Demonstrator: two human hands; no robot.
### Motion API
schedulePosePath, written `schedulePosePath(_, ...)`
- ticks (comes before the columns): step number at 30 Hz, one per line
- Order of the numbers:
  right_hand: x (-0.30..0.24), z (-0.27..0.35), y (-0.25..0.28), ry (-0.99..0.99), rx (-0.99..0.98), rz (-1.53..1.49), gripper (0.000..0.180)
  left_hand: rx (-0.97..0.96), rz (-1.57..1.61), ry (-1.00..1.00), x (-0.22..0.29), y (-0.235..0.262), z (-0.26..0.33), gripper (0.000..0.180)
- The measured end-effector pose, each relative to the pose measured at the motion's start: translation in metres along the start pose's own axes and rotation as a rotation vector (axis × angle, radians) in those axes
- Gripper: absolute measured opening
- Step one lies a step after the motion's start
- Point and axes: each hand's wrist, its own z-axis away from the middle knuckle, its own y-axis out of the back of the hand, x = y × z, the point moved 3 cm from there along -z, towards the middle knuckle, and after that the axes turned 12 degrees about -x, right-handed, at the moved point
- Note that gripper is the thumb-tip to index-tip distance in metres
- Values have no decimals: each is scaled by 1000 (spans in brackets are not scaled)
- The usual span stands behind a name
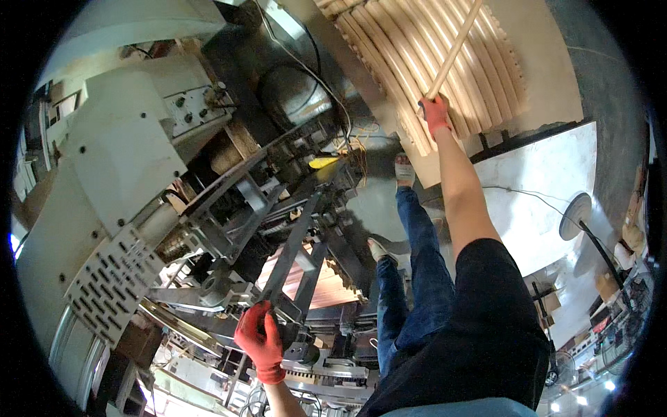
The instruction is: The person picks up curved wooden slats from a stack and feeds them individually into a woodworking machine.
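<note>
My right hand (pixel 435 115), in a red glove, is closed round the near end of a long pale wooden rod (pixel 455 57). The rod slants up and right over a stack of similar round wooden rods (pixel 417 48), which lie side by side on a flat tan board (pixel 556 83). My left hand (pixel 260 344), gloved in red too, is beside the dark metal bars (pixel 288 254) of a machine. Its fingers are loosely curled, with a gap between them and the thumb, and no object shows in it.
A large pale machine housing (pixel 111 146) with a slotted plate (pixel 114 285) fills the left side. More wooden pieces (pixel 333 288) lie beneath the metal bars. Right of my legs are a white panel (pixel 535 194) and a round disc on a dark pole (pixel 575 216). Cables hang near the top.
</note>
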Motion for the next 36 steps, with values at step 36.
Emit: schedulePosePath(36,-199,447,117,1659,466,662,34,-119,1347,-867,111,6,104,62)
